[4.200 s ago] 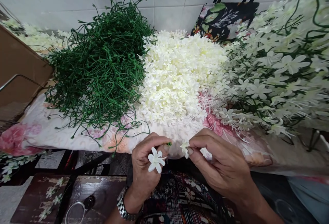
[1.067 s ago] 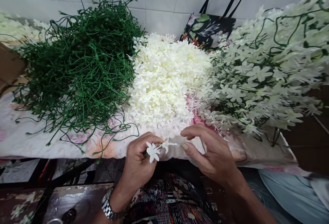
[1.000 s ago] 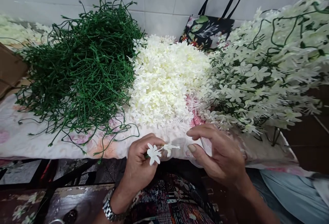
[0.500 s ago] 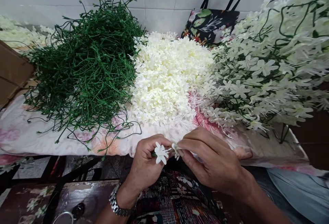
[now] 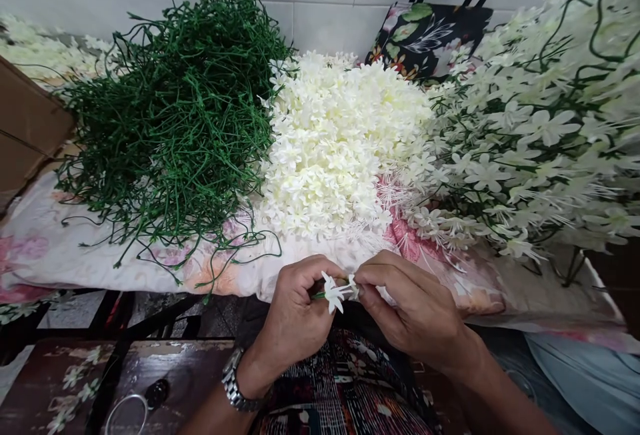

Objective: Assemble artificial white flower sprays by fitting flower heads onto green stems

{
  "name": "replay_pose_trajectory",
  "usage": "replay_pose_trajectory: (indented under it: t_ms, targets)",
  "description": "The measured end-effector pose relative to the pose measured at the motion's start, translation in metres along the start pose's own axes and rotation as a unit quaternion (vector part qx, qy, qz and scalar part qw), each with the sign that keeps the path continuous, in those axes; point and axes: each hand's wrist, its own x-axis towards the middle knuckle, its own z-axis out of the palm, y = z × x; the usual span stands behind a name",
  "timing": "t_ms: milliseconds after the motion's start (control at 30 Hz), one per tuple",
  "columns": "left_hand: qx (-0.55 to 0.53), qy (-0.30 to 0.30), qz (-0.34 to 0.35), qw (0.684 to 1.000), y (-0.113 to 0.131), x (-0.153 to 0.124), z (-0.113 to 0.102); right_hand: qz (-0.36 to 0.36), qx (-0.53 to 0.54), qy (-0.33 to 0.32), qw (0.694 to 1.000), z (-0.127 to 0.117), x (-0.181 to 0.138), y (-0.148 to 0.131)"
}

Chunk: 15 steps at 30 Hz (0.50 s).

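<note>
My left hand, with a metal watch on the wrist, is closed on a thin green stem that carries a small white flower. My right hand meets it from the right, its thumb and forefinger pinched on a second small white flower at the stem's tip. Both hands hover over my lap, just in front of the edge of a flowered cloth. Beyond them lie a heap of loose white flowers and a heap of bare green stems.
Finished sprigs of white flowers on green stems pile up at the right. A dark floral bag leans against the tiled wall. A cardboard box stands at the left. A dark low table is at the bottom left.
My right hand went away from the stem for a moment, then came back and pinched the small flower at the stem's tip. The hands now touch. The view shifted slightly.
</note>
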Motion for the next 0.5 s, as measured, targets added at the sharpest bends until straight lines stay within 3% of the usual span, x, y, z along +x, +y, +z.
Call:
replay_pose_trajectory:
  t_ms: [500]
  targets:
    - [-0.001,0.008,-0.047,0.999,-0.012,0.0,0.004,0.012,0.036,0.011,0.999,0.012,0.002,0.003]
